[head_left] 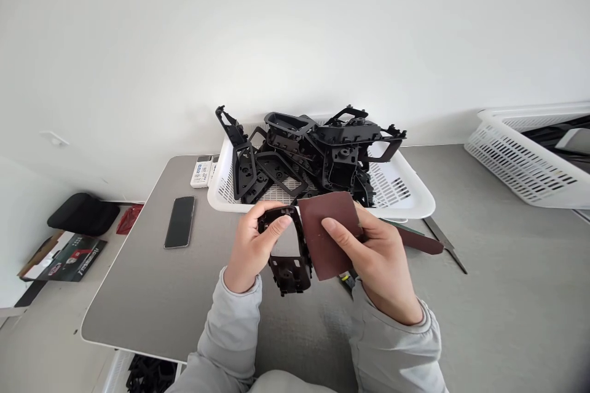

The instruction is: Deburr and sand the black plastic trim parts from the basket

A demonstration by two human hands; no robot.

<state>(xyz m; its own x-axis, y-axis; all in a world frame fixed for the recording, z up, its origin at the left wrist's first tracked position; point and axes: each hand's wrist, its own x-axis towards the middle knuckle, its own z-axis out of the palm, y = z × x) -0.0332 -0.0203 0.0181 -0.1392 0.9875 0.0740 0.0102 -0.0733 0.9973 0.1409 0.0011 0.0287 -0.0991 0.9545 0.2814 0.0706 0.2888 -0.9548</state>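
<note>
My left hand (252, 247) is closed around a black plastic frame (290, 273) with a large opening, its thumb lying across the upper part. In my right hand (380, 252) is a reddish-brown sheet of sandpaper (325, 233), pinched with the thumb on top. The sheet's left edge meets or overlaps the frame's right side; whether they press together I cannot tell. Just beyond both hands stands a white plastic basket (417, 202) heaped with black plastic parts (341, 135). The fingers behind the sandpaper are mostly hidden.
A phone (179, 222) and a small white box (201, 172) lie left on the grey table (138, 295). To the right are a pointed metal tool (445, 242) and a dark strip (417, 239). Another white basket (520, 159) stands far right. A cardboard box (64, 258) sits lower left.
</note>
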